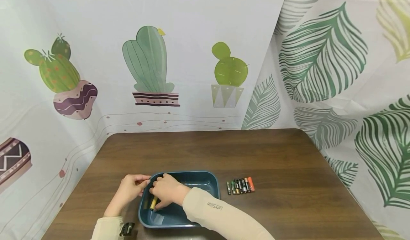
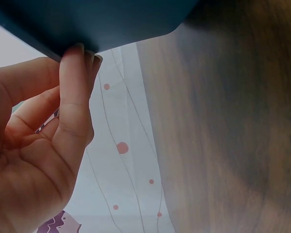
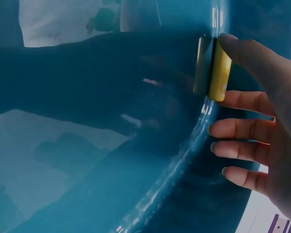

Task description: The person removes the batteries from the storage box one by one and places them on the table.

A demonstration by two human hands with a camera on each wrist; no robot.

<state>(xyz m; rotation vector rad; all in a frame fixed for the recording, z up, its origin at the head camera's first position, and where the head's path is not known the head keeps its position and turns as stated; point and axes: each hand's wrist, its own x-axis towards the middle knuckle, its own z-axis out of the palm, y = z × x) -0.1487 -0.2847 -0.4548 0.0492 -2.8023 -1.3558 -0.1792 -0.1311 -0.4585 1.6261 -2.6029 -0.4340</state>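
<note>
In the head view, my left hand holds the rim of a dark blue tray at its left side. The left wrist view has the thumb and fingertips of that hand together at the edge of the tray. My right hand reaches inside the tray. It pinches a yellow battery by its two ends, thumb at one and index finger at the other, against the tray's inner side. The other fingers of the right hand are spread beside it. A darker reflection sits alongside the battery.
Several batteries lie in a row on the brown wooden table, right of the tray; the one at the row's right end is orange-red. A cloth printed with cacti and leaves hangs behind the table and along its sides.
</note>
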